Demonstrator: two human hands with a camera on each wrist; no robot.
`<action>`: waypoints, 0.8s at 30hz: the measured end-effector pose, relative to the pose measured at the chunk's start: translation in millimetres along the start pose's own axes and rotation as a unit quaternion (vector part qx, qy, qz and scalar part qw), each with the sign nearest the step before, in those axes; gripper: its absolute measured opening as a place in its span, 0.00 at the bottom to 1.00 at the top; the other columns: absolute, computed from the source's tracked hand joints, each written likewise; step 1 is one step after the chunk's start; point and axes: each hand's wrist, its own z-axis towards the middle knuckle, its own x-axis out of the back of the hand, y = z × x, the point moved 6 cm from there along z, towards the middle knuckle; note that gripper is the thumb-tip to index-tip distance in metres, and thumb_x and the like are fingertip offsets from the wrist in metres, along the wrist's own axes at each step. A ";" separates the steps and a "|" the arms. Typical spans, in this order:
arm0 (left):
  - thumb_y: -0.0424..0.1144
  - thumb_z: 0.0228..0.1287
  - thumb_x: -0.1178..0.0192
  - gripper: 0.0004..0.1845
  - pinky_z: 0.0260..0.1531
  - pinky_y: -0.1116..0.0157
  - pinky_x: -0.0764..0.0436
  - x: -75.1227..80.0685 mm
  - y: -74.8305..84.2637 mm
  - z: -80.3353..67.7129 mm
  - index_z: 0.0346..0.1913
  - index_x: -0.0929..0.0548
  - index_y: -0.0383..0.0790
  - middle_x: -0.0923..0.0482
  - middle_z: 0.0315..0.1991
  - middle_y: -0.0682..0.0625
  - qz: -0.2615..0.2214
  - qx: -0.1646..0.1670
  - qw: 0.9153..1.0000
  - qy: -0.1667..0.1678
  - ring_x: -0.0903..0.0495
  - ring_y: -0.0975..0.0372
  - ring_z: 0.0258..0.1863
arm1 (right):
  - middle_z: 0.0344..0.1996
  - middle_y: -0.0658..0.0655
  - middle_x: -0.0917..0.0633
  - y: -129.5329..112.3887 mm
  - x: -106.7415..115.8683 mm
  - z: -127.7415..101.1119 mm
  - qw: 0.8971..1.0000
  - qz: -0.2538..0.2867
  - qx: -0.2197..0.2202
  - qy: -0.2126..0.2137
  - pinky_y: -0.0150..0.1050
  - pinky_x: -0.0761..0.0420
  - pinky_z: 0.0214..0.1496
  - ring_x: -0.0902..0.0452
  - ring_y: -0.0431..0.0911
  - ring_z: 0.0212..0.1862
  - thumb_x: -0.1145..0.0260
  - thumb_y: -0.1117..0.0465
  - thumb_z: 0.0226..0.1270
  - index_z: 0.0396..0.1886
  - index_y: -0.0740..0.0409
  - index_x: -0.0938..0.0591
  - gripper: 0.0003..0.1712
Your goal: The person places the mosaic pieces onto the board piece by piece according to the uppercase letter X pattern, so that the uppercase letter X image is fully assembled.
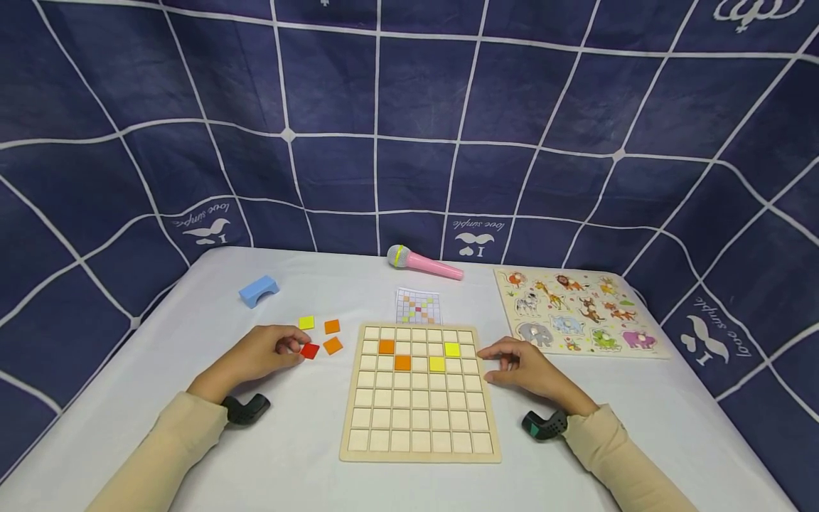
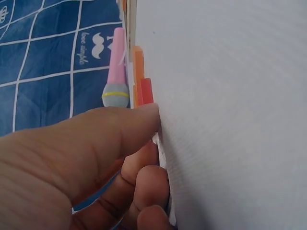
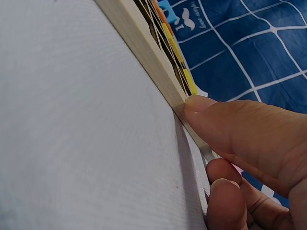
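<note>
My left hand (image 1: pixel 265 352) pinches a red square tile (image 1: pixel 310 351) between thumb and forefinger at the left of the board. In the left wrist view, the thumb (image 2: pixel 120 127) lies against the near end of the red tile (image 2: pixel 146 91), its other fingers curled below. A wooden grid board (image 1: pixel 419 441) lies flat in the middle, with two orange tiles (image 1: pixel 387 347) and two yellow tiles (image 1: pixel 437 364) in its upper squares. My right hand (image 1: pixel 521 363) rests its fingertips on the board's right edge. The right wrist view shows the thumb (image 3: pixel 240 122) against that edge (image 3: pixel 153 72).
Beside the red tile lie a yellow tile (image 1: pixel 306 323) and two loose orange tiles (image 1: pixel 332 326). A printed pattern card (image 1: pixel 419 306) sits behind the board. Farther back are a blue arch block (image 1: pixel 259 290), a pink toy microphone (image 1: pixel 425 264) and an animal puzzle board (image 1: pixel 640 295).
</note>
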 end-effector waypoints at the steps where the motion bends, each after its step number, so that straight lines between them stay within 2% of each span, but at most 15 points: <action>1: 0.29 0.65 0.26 0.14 0.35 0.69 0.24 -0.5 -1.0 -0.1 0.53 0.12 0.33 0.21 0.36 0.53 -0.004 0.002 1.000 0.001 0.26 0.59 0.36 | 0.42 0.56 0.16 0.1 -0.1 -0.1 1.000 0.000 0.000 0.000 0.31 0.25 0.37 0.28 0.39 0.35 0.18 0.66 0.63 0.55 0.66 0.10 0.21; 9: 0.31 0.64 0.25 0.11 0.33 0.70 0.26 -2.5 -10.0 1.9 0.48 0.12 0.36 0.22 0.34 0.54 -0.013 -0.005 1.000 0.015 0.27 0.59 0.34 | 0.41 0.55 0.16 -1.8 0.0 -0.1 1.000 -0.008 0.007 0.001 0.32 0.25 0.38 0.27 0.39 0.35 0.18 0.66 0.63 0.55 0.66 0.10 0.21; 17: 0.35 0.61 0.21 0.11 0.30 0.68 0.28 -3.2 -12.1 1.5 0.45 0.11 0.41 0.23 0.32 0.55 -0.012 -0.015 0.999 0.031 0.28 0.61 0.30 | 0.40 0.54 0.15 -5.6 -0.9 -0.6 1.000 -0.015 0.010 0.003 0.32 0.25 0.37 0.27 0.39 0.35 0.18 0.67 0.62 0.54 0.67 0.10 0.20; 24: 0.36 0.59 0.20 0.11 0.30 0.68 0.28 -1.1 -5.6 0.0 0.41 0.12 0.46 0.22 0.32 0.56 -0.031 -0.048 0.997 0.054 0.27 0.64 0.28 | 0.41 0.55 0.15 -4.9 0.0 -0.8 1.000 -0.012 0.007 0.003 0.32 0.25 0.38 0.27 0.39 0.35 0.18 0.67 0.62 0.54 0.66 0.10 0.20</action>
